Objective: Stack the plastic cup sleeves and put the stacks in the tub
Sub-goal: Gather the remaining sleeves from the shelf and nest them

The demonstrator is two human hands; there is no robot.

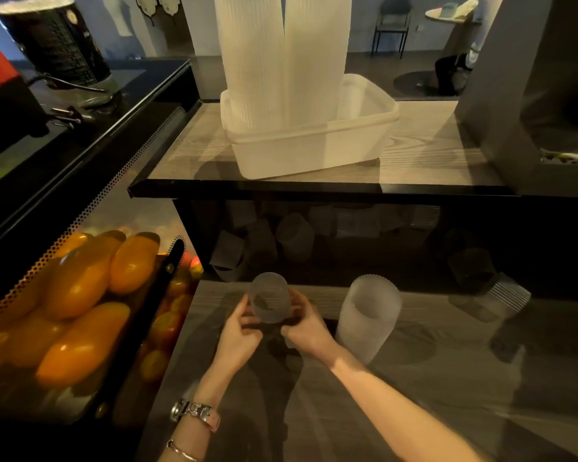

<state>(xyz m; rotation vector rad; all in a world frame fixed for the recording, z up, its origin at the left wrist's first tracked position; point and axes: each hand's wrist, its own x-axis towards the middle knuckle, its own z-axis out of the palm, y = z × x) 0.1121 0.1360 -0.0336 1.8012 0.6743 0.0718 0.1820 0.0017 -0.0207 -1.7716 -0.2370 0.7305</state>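
Hands meet over the lower wooden counter (414,378): the left hand (239,331) and the right hand (306,328) both curl their fingers around one ribbed cup sleeve (270,296), holding it tilted just above the surface. Just beside the right hand, a short stack of sleeves (367,315) stands upright. On the upper shelf (424,145) sits the white tub (314,141), with two tall stacks (281,55) standing in it. Loose sleeves (294,236) lie in the dark recess beneath. Orange fruit (80,288) fills a bin at left.

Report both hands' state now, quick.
Left hand: holding the cup sleeve.
Right hand: holding the same cup sleeve.
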